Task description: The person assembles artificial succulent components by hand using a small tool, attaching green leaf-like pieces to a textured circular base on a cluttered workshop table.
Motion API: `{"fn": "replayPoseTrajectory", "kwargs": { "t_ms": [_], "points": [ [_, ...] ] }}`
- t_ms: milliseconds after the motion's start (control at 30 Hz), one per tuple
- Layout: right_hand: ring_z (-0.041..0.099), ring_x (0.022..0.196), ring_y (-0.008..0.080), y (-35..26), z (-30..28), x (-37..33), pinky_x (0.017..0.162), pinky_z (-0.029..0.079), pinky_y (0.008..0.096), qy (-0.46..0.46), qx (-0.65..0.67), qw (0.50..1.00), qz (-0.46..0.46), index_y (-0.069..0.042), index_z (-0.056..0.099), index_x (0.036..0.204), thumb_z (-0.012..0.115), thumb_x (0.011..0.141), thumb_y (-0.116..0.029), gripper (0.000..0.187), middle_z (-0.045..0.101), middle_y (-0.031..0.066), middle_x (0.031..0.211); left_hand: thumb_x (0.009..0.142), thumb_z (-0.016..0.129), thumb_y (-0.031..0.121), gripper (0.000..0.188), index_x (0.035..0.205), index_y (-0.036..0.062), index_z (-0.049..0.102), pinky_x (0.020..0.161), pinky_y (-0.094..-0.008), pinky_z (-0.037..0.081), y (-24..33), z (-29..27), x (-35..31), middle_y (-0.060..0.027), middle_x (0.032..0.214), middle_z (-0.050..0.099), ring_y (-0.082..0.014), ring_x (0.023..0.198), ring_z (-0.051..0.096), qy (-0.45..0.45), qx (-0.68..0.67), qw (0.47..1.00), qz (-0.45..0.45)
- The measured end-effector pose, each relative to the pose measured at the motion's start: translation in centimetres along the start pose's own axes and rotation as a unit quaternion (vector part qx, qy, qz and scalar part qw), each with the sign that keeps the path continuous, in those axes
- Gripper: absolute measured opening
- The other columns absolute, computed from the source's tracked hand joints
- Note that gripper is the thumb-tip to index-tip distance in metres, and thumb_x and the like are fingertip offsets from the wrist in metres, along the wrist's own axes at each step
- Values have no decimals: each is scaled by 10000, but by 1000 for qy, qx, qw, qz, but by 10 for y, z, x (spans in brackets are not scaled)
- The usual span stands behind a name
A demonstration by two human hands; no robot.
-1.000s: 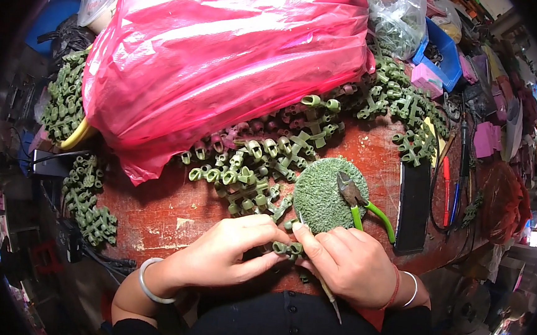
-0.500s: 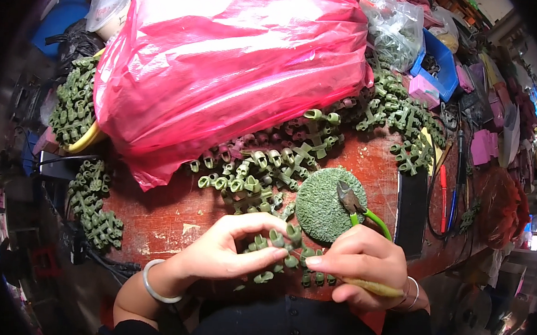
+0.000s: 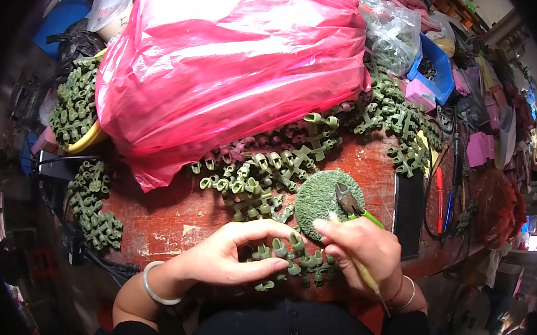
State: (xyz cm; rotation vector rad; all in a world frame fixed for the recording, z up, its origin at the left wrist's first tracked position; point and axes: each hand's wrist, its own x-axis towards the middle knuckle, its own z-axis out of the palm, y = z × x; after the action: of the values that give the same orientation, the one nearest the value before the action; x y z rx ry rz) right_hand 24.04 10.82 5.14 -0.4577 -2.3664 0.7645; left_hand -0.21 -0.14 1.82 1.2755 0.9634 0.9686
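Note:
My left hand point(image 3: 231, 249) has its thumb and fingers closed round a cluster of small green ring-shaped pieces point(image 3: 294, 269), which sticks out to the right. My right hand point(image 3: 365, 252) holds a slim yellow-handled tool point(image 3: 365, 275), its thin metal end pointing down toward my wrist. Its thumb and forefinger are at the lower right edge of a round, rough green pad point(image 3: 316, 202). Whether those fingertips pinch something small, I cannot make out. Green-handled cutters point(image 3: 348, 201) lie on the pad, jaws to the upper left, handles partly behind my right hand.
A large pink plastic bag point(image 3: 238, 72) covers the back of the worn red table point(image 3: 159, 222). More green pieces point(image 3: 248, 185) lie along its front, with piles at both sides. On the right are a black flat slab point(image 3: 407, 218), a red pen-like tool point(image 3: 438, 192) and a blue bin point(image 3: 434, 70).
My right hand has moved up and away from the cluster to the pad's edge. The yellow-handled tool has turned steeper in its grip. The left hand keeps its hold almost in place.

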Motion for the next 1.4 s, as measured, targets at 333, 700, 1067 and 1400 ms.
{"fn": "replayPoseTrajectory", "kwargs": {
  "t_ms": [333, 700, 1067, 1400],
  "points": [
    [650, 734, 204, 0, 6, -6, 618, 520, 341, -70, -90, 993, -36, -56, 655, 1371, 762, 894, -241, 523, 621, 49, 874, 950, 693, -24, 626, 1523, 2, 442, 1121, -341, 443, 0, 0, 3, -127, 1464, 551, -170, 1318, 536, -22, -148, 988, -46],
    [638, 739, 213, -2, 5, -8, 619, 512, 344, -84, -101, 991, -13, -49, 644, 1372, 717, 914, -179, 483, 597, 60, 865, 948, 627, -80, 634, 1530, 20, 397, 980, -297, 507, 3, -3, 3, -69, 1260, 597, -141, 1144, 620, -14, -236, 967, -94],
    [648, 932, 266, 0, 7, -7, 755, 552, 360, -117, -158, 980, 9, -42, 654, 1347, 661, 861, -107, 490, 612, 115, 1056, 924, 683, -37, 587, 1443, -25, 410, 680, -322, 628, 4, -4, 2, -185, 1182, 639, -229, 1018, 705, 37, -273, 954, -120],
    [627, 1064, 288, -2, 7, -7, 862, 545, 376, -150, -179, 972, 3, -57, 671, 1307, 641, 875, -139, 441, 615, 136, 1173, 910, 670, -13, 552, 1423, -12, 466, 918, -373, 566, 0, -12, -2, -153, 1323, 609, -214, 1138, 635, 52, -345, 930, -115]
  ]
}}
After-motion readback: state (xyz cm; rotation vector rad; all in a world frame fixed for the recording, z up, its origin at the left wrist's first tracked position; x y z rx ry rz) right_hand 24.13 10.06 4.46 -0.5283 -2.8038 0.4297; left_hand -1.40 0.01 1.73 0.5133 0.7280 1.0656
